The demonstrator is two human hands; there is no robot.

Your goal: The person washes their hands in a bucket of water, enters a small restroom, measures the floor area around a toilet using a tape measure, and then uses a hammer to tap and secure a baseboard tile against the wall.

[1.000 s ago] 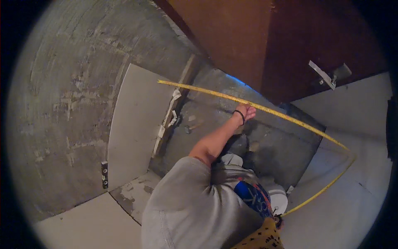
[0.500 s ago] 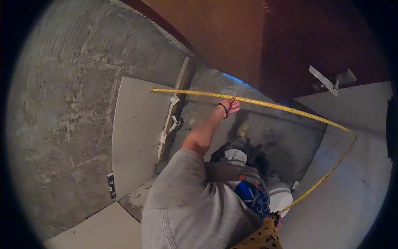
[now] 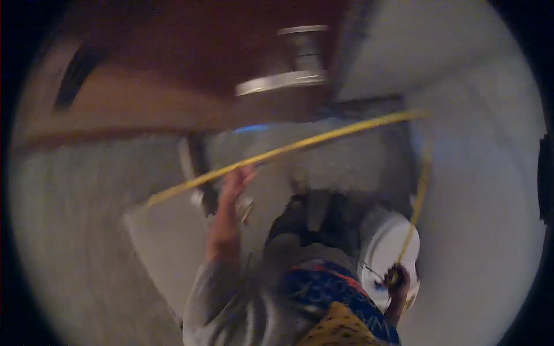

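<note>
A yellow tape measure blade [image 3: 306, 143] stretches across the view, long and nearly straight. Its free end lies over the corner of a pale tile panel [image 3: 167, 230] on the left. My left hand [image 3: 238, 177] reaches forward and grips the blade from below; motion blurs its fingers. At the right the blade folds sharply and comes back down to the dark tape case [image 3: 395, 277]. Around that case my right hand [image 3: 403, 286] is closed, close to my body and above a white rounded object with a lid [image 3: 384, 248].
A dark red door [image 3: 202, 75] with a metal handle [image 3: 283, 82] stands ahead. Bare grey floor [image 3: 346, 155] lies before my feet. A wooden strip [image 3: 187, 158] stands beside the panel. Rough wall [image 3: 75, 230] is at left, a smooth pale surface [image 3: 479, 190] at right.
My view has swung to the right, so the door handle now appears near the top middle. The tape now slants up to the right. My right hand with the case shows more fully.
</note>
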